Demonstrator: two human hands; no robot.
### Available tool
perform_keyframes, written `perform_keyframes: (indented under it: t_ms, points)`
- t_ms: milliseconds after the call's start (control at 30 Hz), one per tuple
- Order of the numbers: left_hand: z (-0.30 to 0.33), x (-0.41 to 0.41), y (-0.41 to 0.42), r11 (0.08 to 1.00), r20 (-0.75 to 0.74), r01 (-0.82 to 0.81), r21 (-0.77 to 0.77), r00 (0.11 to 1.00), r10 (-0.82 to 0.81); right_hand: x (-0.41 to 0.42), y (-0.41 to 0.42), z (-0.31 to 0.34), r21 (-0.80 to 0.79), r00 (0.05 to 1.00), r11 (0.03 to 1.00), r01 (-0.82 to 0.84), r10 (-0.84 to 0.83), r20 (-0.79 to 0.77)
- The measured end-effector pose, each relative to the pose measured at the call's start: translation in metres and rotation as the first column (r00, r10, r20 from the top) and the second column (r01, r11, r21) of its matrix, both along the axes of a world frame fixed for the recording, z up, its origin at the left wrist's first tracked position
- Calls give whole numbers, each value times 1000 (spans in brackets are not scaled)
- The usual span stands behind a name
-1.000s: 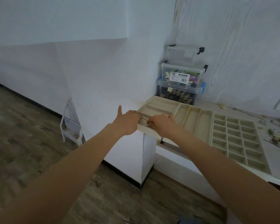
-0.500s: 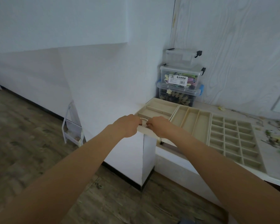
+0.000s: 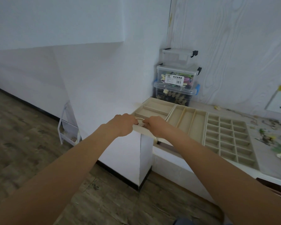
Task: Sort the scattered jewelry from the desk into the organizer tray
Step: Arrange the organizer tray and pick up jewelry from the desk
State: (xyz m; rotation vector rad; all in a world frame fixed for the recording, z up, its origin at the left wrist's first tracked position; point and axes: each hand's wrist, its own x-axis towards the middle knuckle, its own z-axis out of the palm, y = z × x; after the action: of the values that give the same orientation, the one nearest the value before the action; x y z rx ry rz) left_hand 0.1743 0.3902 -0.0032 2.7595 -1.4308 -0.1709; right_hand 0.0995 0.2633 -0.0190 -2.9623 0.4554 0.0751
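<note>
A beige organizer tray (image 3: 204, 125) lies along the desk, with wide slots at its left end, long slots in the middle and a grid of small cells at the right. My left hand (image 3: 122, 123) and my right hand (image 3: 154, 125) meet over the tray's left front corner. Both pinch a white pearl bracelet (image 3: 139, 118) stretched between them just above the leftmost compartment. Scattered jewelry (image 3: 266, 135) lies on the desk to the right of the tray.
Three stacked clear storage boxes (image 3: 177, 82) stand in the corner behind the tray. A white card (image 3: 277, 101) leans on the wall at the right. A small white rack (image 3: 68, 129) stands on the wooden floor to the left of the desk.
My left thumb, raised a second ago, has curled down. Both hands stay at the tray's left corner, and the pearl bracelet now shows more clearly between them.
</note>
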Motion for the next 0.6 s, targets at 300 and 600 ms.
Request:
perform_keyframes:
  t_ms: [300,600]
  points:
    - [29,-73,-35,920,75,92,-382,995,-68,-135,-39,35,127,950,987,100,-132,281]
    - [40,-192,-160,815,-20,277,-510,943,-333,-263,-120,46,118,859,881,459,-473,196]
